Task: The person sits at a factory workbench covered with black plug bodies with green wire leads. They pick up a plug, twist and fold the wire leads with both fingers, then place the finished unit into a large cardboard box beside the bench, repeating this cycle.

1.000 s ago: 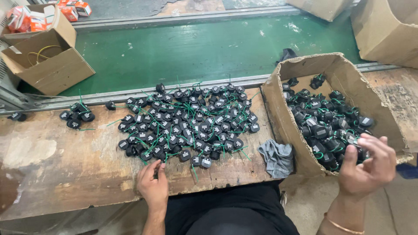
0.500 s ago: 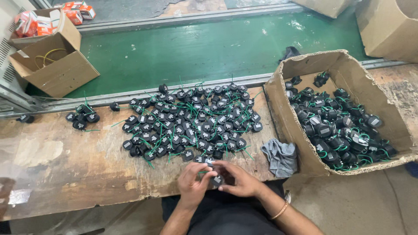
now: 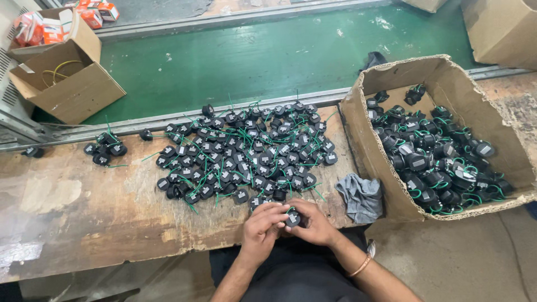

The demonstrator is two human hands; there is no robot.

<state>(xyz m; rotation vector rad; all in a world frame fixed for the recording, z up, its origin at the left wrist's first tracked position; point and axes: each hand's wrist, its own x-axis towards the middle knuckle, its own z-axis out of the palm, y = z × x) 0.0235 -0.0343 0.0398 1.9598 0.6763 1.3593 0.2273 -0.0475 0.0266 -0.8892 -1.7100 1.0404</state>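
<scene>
1. Worn wooden surface (image 3: 84, 223) fills the lower left of the frame.
2. Cardboard box (image 3: 369, 145) of black parts, right.
3. Pile of black parts (image 3: 246, 154), centre.
4. Left hand (image 3: 263, 226) and right hand (image 3: 316, 223) together pinch one black part (image 3: 293, 218), bottom centre; it looks mid-inspection, calling for fine fingertip turning.

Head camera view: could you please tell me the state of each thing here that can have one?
Left hand: closed on the small black round part with green wires.
Right hand: closed on the same part.
Large cardboard box on the right: open, holding many such parts.
Smaller cardboard box on the green belt: flaps open.
Grey cloth: crumpled, lying beside the large box.
Pile of black parts: spread loose on the wooden bench.
</scene>
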